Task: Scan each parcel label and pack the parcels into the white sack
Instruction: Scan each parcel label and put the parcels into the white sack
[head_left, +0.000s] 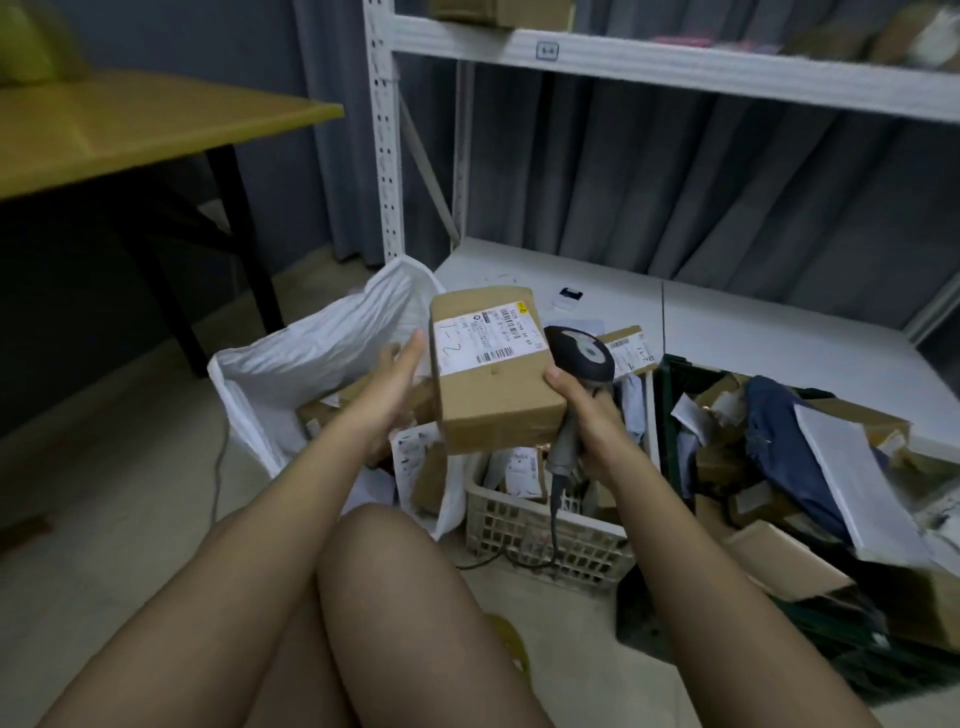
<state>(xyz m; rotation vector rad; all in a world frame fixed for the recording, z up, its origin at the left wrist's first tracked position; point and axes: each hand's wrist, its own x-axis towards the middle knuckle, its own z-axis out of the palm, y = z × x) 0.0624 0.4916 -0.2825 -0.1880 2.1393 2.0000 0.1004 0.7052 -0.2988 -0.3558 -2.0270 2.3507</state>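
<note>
My right hand (582, 415) grips the barcode scanner (579, 364) and props the cardboard parcel (493, 379); my left hand (400, 374), fingers straight, presses its nine-o'clock side above the white sack (311, 343).

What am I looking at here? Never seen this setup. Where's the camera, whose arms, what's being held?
There is no machine here. A person wears one wide-angle camera on the head, looking forward and down, so the arms and knees at the bottom are their own.

The right hand grips a handheld barcode scanner, its cable hanging down. A cardboard parcel with a printed label on top is held up between both hands: the right thumb presses its near right corner, and the left hand lies against its left side with straight fingers.

Behind the left hand stands the open white sack with parcels already in it. A white plastic basket sits below the scanner and a dark crate further right; both hold more parcels. Behind them is a white shelf rack.
</note>
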